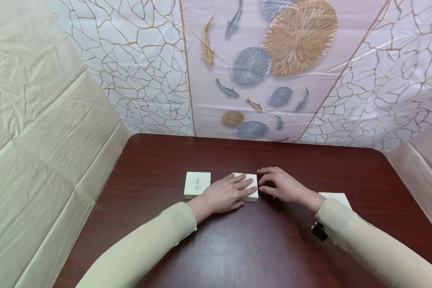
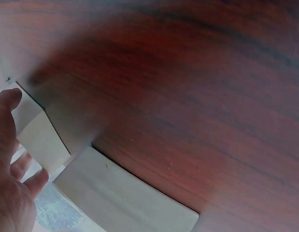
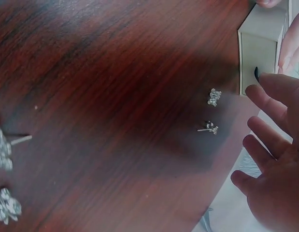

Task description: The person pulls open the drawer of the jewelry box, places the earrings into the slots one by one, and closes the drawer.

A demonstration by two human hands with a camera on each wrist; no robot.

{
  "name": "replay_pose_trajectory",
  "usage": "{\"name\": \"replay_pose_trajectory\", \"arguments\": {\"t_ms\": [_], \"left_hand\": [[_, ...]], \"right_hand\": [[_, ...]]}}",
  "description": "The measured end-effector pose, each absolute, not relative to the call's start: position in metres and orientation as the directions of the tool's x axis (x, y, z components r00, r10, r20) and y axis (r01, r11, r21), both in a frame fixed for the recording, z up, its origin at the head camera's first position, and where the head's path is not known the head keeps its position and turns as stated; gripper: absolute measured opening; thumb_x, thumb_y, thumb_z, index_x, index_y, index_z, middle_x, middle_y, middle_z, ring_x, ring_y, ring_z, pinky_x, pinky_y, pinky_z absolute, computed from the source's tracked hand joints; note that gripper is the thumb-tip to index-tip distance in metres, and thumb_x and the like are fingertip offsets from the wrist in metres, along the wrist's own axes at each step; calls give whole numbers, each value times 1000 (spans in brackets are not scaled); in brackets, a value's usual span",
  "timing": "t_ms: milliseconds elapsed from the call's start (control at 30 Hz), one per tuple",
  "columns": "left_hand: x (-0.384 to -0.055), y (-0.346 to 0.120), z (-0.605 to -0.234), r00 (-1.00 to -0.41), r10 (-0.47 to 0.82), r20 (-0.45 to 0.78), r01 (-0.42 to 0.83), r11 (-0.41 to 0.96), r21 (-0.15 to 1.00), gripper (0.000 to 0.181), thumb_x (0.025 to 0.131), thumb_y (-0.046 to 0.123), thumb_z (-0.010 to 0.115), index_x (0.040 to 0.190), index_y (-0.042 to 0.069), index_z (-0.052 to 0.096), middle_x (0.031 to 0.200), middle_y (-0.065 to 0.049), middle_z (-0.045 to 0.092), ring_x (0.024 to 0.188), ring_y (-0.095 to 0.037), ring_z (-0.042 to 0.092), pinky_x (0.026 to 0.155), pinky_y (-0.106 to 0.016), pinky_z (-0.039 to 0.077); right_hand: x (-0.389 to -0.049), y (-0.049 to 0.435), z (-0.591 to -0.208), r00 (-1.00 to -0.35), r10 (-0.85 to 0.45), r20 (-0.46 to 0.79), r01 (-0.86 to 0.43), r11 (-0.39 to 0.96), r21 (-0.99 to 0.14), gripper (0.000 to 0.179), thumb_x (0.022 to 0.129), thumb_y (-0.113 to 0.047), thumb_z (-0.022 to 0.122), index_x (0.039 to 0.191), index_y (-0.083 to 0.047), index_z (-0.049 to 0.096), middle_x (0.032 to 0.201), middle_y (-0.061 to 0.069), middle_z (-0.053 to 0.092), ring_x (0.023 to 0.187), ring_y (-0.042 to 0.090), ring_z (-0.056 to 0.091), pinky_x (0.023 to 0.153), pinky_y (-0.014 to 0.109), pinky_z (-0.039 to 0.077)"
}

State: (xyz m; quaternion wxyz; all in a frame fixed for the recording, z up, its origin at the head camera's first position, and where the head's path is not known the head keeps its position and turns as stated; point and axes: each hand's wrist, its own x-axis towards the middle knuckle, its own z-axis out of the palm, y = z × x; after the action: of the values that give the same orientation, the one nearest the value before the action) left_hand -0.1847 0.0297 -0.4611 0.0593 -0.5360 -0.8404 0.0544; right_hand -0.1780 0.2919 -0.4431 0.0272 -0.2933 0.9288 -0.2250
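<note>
Under my left hand is a small white box, the middle one on the table. The left fingers lie stretched across its lid. At the box's right side is my right hand, fingers loosely bent. In the right wrist view, a short black pull tab stands out from the box's side face, with the right thumb tip right beside it. Two sparkling stud earrings lie on the table close to the right fingers. Blurred at the left edge of that view is another sparkling stud beside a similar one.
A second white box with dark lettering stands left of the middle one. A third white box is partly hidden behind the right forearm. All are on a dark red wooden table, with a patterned cloth hanging behind.
</note>
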Motion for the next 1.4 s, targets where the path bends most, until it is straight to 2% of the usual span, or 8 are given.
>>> {"name": "replay_pose_trajectory", "arguments": {"t_ms": [400, 667, 933, 1400], "left_hand": [[-190, 28, -464, -394, 916, 76, 892, 401, -206, 57, 110, 39, 61, 164, 28, 46, 166, -2, 47, 155, -25, 43, 122, -43, 42], [-191, 23, -464, -371, 923, 101, 894, 384, -231, 56, 110, 40, 60, 163, 26, 48, 165, -3, 50, 154, -24, 45, 121, -44, 44], [-190, 22, -465, -373, 923, 95, 890, 385, -245, 57, 110, 40, 61, 163, 27, 47, 165, -2, 49, 154, -22, 44, 121, -43, 43], [-188, 19, -466, -371, 923, 107, 891, 386, -240, 55, 110, 39, 60, 163, 27, 49, 164, -3, 50, 153, -23, 45, 121, -42, 44]], "right_hand": [[-183, 290, -452, -828, -556, 77, -524, 717, -459, 16, 99, -10, 76, 87, -20, 73, 143, 22, 64, 138, 46, 53, 112, 64, 44], [-186, 289, -457, -820, -565, 93, -539, 706, -460, 18, 98, -6, 75, 85, -19, 72, 142, 22, 65, 136, 46, 55, 112, 63, 44], [-187, 290, -458, -823, -559, 105, -539, 707, -457, 21, 95, -2, 75, 81, -17, 71, 142, 23, 64, 136, 47, 54, 112, 62, 44], [-185, 298, -451, -810, -575, 114, -567, 721, -397, 29, 87, 1, 74, 73, -23, 65, 140, 23, 66, 131, 45, 57, 108, 60, 46]]}}
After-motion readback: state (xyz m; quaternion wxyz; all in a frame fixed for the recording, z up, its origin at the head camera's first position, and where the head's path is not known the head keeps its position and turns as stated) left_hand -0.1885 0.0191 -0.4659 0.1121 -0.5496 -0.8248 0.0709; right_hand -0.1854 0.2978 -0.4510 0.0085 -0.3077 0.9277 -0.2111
